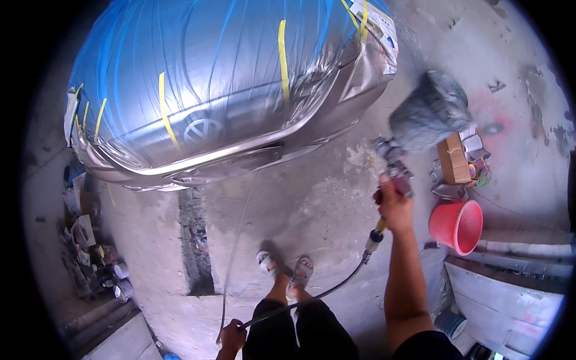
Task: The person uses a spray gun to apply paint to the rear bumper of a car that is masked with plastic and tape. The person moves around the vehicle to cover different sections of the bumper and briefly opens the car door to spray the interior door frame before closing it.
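The silver-and-red metal spray gun (395, 167), blurred, is held right of centre above the grey concrete floor (300, 210); I see the right hand (396, 207) with fingers clamped around its grip. A flexible black hose (324, 294) crosses over the legs (273, 327) to the left hand (233, 336), whose fingers curl around it. Near the gun, I note a blurred grey cylindrical container (426, 114), an open brown cardboard box (454, 159) and a round red plastic bucket (441, 225). Farther left is a silver-grey car (345, 108) under translucent blue plastic film (198, 42).
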The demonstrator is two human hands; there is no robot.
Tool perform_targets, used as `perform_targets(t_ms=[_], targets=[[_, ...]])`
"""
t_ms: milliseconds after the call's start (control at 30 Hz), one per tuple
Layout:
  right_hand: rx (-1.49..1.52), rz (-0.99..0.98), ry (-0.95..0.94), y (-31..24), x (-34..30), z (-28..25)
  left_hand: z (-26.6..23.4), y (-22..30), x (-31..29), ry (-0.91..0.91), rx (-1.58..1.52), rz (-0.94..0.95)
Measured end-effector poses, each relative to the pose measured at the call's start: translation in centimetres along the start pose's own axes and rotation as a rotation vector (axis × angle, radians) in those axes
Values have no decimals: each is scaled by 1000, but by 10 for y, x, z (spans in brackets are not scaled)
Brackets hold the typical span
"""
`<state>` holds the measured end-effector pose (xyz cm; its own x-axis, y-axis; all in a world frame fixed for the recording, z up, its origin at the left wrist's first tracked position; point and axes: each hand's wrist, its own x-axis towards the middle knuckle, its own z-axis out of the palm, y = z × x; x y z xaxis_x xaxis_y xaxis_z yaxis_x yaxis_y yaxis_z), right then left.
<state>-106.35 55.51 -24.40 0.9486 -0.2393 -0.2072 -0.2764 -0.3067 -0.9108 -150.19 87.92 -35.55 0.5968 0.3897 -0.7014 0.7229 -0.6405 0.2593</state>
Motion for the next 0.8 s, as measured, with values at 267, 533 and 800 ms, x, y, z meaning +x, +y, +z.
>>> perform_targets(t_ms=[267, 533, 800], targets=[[171, 47, 75, -9, -8, 23, 8, -7, 43, 42, -42, -75], [457, 203, -528, 39, -78, 137, -33, -66, 46, -18, 95, -207], [280, -22, -285, 9, -7, 79, -27, -22, 75, -50, 7, -47]])
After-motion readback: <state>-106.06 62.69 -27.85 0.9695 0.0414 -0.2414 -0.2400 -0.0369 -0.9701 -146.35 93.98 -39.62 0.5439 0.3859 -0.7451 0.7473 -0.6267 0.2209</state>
